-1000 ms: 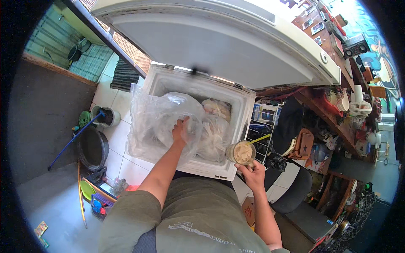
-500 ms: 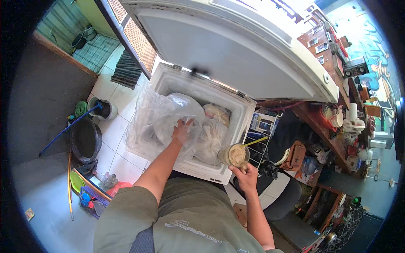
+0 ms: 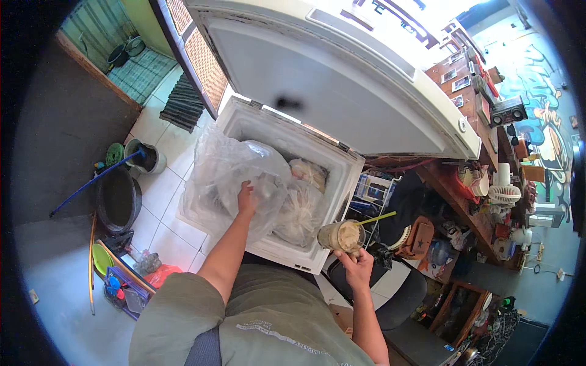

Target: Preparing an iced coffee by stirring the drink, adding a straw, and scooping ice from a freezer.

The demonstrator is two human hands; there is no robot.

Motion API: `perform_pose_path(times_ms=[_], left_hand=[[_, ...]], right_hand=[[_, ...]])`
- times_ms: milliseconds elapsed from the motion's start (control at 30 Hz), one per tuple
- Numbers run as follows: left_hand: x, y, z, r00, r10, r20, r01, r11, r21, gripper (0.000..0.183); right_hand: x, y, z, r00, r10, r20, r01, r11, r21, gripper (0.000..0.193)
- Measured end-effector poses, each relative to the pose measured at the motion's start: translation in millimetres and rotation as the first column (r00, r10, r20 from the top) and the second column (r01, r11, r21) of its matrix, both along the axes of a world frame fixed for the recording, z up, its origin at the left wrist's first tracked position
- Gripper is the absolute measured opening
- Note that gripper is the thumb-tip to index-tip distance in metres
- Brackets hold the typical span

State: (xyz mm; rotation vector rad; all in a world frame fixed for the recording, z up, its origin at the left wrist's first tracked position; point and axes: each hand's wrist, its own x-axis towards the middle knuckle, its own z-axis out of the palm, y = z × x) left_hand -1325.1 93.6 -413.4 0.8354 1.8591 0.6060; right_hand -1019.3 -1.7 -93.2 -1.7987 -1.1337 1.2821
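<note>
A large clear plastic bag spreads over the left part of an opened white chest freezer. On the bag rests my left hand, its visible fingers stretched out and partly veiled by the film. My right hand grips a glass mug by its lower side, beyond the freezer's front right corner. Pale brown contents fill the mug, and a yellow-green straw or stick leans out of it. Inside the freezer, a tied, filled plastic bag lies right of my left hand, with a smaller bag behind.
The raised freezer lid stands behind. Left on the floor are a bucket with a blue-handled tool, a black tub and a purple basket. At right are a white wire rack, a dark chair and cluttered shelves.
My left hand has drawn back slightly to the left and fewer of its fingers show. The mug stays in my right hand, slightly lower in the picture. The view has shifted a little.
</note>
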Motion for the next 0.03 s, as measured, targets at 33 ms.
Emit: perform_pose_path(times_ms=[33], left_hand=[[-1.7, -2.0, 17.0, 0.992, -0.075, 0.100, 0.074, 0.997, 0.010, 0.082]], right_hand=[[0.9, 1.6, 0.0, 1.000, 0.003, -0.001, -0.003, 1.000, 0.004, 0.023]])
